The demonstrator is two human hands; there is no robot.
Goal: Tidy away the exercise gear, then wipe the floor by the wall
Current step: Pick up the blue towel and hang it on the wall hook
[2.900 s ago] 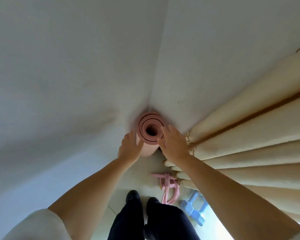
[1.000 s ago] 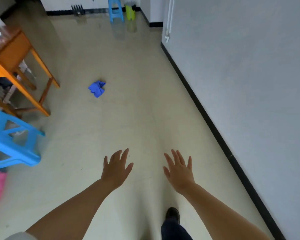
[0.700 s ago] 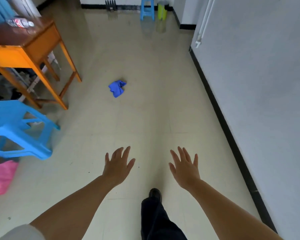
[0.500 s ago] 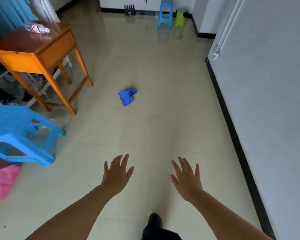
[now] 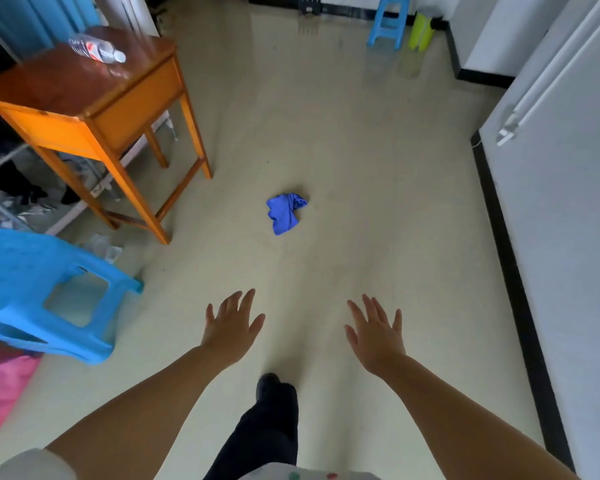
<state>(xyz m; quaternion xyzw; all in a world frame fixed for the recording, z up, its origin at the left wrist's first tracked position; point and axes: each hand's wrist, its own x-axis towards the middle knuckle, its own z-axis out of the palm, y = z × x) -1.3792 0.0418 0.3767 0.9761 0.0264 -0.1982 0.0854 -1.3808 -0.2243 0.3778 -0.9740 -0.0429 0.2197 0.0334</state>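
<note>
Both arms reach out over a smooth, glossy pale floor (image 5: 361,150). The left hand (image 5: 231,325) and the right hand (image 5: 374,332) are spread flat, fingers straight and apart, holding nothing. Ahead of them, well apart from both, a crumpled blue cloth (image 5: 284,212) lies in a soft bunched heap on the floor, between a wooden table (image 5: 84,95) with square legs and the white wall (image 5: 568,209) with its black baseboard. A clear plastic bottle (image 5: 96,50) lies on its side on the tabletop. A moulded blue plastic stool (image 5: 39,292) stands at the left.
</note>
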